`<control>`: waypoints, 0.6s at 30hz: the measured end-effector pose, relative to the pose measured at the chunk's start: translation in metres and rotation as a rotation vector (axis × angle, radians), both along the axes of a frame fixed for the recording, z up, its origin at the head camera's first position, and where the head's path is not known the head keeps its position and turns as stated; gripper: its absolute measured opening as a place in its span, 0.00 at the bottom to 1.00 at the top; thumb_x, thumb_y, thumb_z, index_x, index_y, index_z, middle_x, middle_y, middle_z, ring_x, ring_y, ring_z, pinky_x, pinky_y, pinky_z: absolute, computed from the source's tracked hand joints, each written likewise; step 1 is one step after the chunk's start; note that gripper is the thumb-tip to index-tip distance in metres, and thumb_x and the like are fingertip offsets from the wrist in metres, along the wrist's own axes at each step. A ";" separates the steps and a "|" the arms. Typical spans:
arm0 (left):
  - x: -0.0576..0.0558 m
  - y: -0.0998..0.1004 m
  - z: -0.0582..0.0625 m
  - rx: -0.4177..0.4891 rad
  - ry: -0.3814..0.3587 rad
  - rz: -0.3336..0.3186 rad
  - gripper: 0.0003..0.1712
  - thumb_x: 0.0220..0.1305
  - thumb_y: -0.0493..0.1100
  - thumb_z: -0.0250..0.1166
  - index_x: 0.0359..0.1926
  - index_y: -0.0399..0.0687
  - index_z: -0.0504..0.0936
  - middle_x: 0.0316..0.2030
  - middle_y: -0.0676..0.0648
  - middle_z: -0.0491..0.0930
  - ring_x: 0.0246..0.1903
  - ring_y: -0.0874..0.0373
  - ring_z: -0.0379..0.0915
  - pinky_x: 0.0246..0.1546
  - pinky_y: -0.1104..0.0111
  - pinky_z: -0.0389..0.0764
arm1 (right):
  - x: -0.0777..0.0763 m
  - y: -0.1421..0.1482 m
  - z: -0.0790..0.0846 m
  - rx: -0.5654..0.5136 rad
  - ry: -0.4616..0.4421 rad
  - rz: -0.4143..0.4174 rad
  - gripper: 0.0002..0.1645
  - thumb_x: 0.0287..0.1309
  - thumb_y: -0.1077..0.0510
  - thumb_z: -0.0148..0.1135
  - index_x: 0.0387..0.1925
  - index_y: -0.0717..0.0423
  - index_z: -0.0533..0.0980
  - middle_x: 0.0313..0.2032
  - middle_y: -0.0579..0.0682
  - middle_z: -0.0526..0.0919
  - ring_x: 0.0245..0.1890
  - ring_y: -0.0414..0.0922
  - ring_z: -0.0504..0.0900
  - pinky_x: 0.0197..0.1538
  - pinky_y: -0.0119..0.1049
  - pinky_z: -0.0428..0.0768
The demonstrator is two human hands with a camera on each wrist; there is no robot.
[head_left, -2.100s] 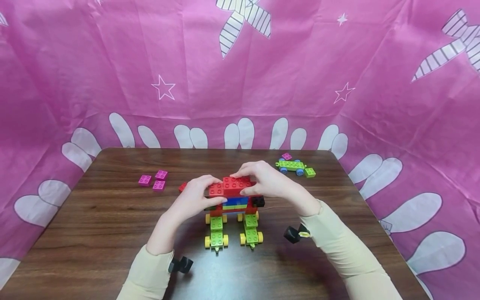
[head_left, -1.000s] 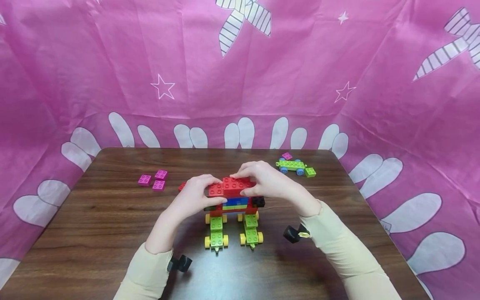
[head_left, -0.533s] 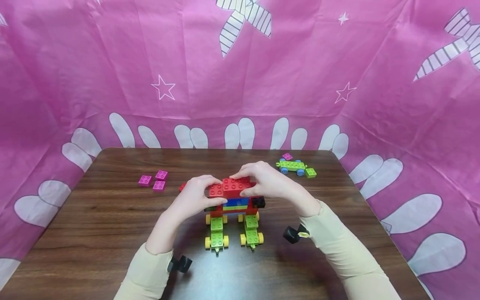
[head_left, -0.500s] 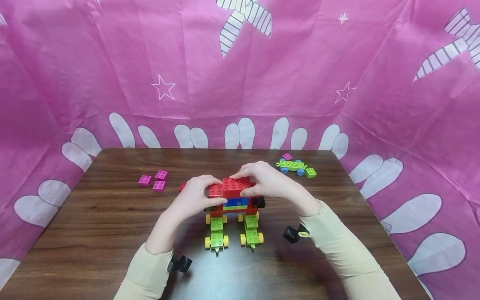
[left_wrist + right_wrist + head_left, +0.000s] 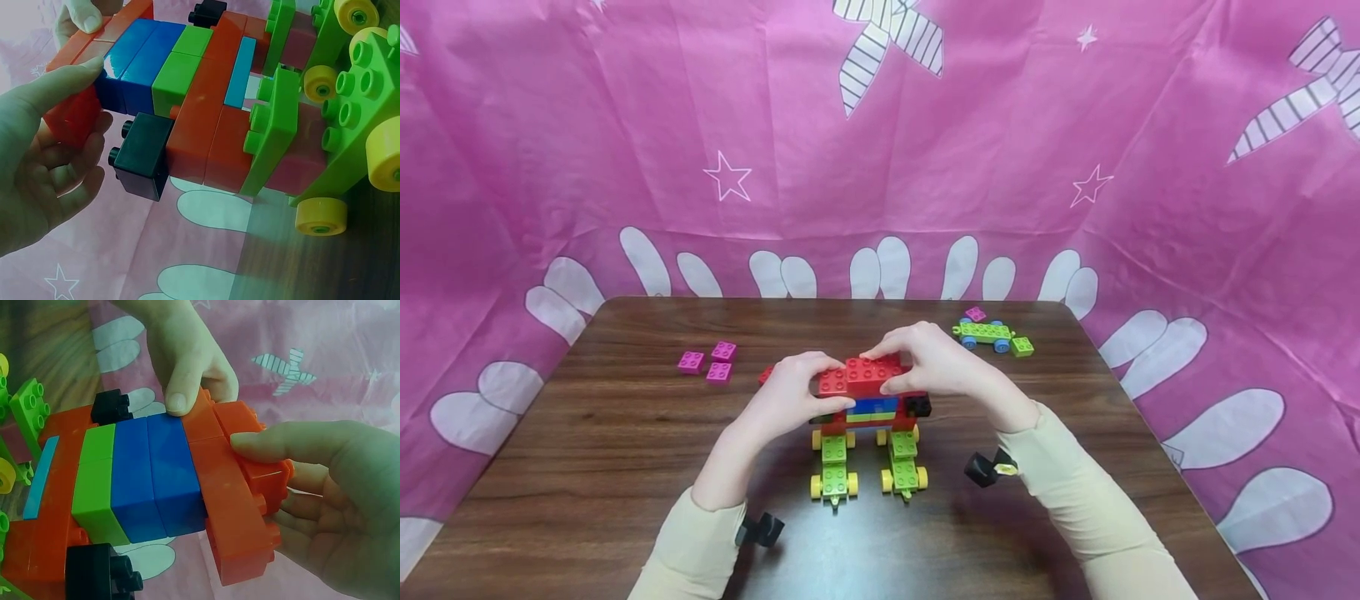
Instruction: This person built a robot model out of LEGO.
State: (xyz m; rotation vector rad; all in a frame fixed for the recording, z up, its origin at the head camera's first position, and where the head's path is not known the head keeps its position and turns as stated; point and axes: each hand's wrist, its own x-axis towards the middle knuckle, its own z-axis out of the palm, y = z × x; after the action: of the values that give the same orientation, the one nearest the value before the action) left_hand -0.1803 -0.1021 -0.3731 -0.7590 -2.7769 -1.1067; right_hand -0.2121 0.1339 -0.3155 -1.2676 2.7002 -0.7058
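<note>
A toy-brick figure stands upright on two green wheeled bases (image 5: 835,477) with yellow wheels. Its middle has blue bricks (image 5: 147,478) above green ones (image 5: 97,494), and a black brick (image 5: 142,156) juts out on each side. Red bricks form the upper layers. My left hand (image 5: 786,392) grips the left end of the upper red row (image 5: 832,382), thumb along its near face. With thumb and fingers, my right hand (image 5: 936,362) pinches the topmost red brick (image 5: 867,379), which sits on that row. Part of the right side is hidden behind my right hand.
Several loose pink bricks (image 5: 718,372) lie at the back left of the wooden table (image 5: 587,467). A red piece (image 5: 765,375) shows partly behind my left hand. At the back right are a green wheeled base (image 5: 983,332), a green brick (image 5: 1022,347) and a pink brick (image 5: 975,314).
</note>
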 end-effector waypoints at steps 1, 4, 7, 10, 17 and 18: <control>0.000 0.000 0.000 0.002 0.000 0.000 0.27 0.53 0.52 0.75 0.51 0.44 0.83 0.44 0.48 0.84 0.41 0.56 0.78 0.42 0.64 0.82 | 0.000 0.000 0.000 -0.003 0.002 -0.002 0.26 0.48 0.55 0.75 0.52 0.50 0.83 0.40 0.45 0.87 0.31 0.39 0.74 0.33 0.31 0.77; 0.000 0.000 0.000 0.010 -0.001 -0.002 0.27 0.52 0.52 0.75 0.51 0.44 0.83 0.44 0.48 0.84 0.41 0.56 0.78 0.42 0.63 0.83 | 0.002 -0.001 -0.001 -0.006 0.001 -0.011 0.26 0.47 0.56 0.75 0.52 0.51 0.83 0.39 0.46 0.87 0.31 0.39 0.75 0.33 0.30 0.78; 0.000 -0.001 -0.001 0.018 -0.001 -0.006 0.27 0.53 0.52 0.75 0.51 0.44 0.83 0.44 0.48 0.84 0.41 0.56 0.78 0.42 0.63 0.83 | 0.004 -0.001 0.000 -0.005 0.006 -0.019 0.27 0.47 0.56 0.76 0.52 0.51 0.83 0.40 0.46 0.87 0.33 0.40 0.76 0.35 0.29 0.79; 0.000 -0.001 -0.001 0.019 -0.004 -0.007 0.27 0.53 0.52 0.75 0.51 0.45 0.83 0.44 0.48 0.84 0.41 0.56 0.78 0.42 0.64 0.83 | 0.004 -0.002 -0.001 -0.002 0.015 -0.023 0.27 0.47 0.56 0.76 0.52 0.51 0.82 0.41 0.47 0.87 0.34 0.40 0.77 0.36 0.29 0.79; 0.000 -0.001 0.000 0.011 0.000 -0.004 0.27 0.53 0.52 0.75 0.51 0.44 0.83 0.44 0.48 0.84 0.40 0.56 0.78 0.41 0.64 0.82 | 0.003 -0.001 0.000 -0.007 0.012 -0.010 0.27 0.46 0.55 0.76 0.52 0.50 0.83 0.41 0.47 0.87 0.34 0.39 0.77 0.35 0.29 0.79; 0.001 0.000 0.000 0.010 0.000 -0.004 0.27 0.53 0.52 0.75 0.51 0.44 0.83 0.44 0.48 0.84 0.40 0.56 0.78 0.41 0.64 0.82 | 0.003 -0.001 0.000 -0.009 0.007 -0.009 0.27 0.46 0.55 0.76 0.52 0.50 0.83 0.42 0.47 0.88 0.33 0.39 0.77 0.35 0.29 0.79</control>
State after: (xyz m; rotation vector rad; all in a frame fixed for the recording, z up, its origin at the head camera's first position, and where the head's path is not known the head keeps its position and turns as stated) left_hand -0.1798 -0.1024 -0.3730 -0.7636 -2.7691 -1.1202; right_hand -0.2089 0.1331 -0.3154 -1.2627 2.7134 -0.7160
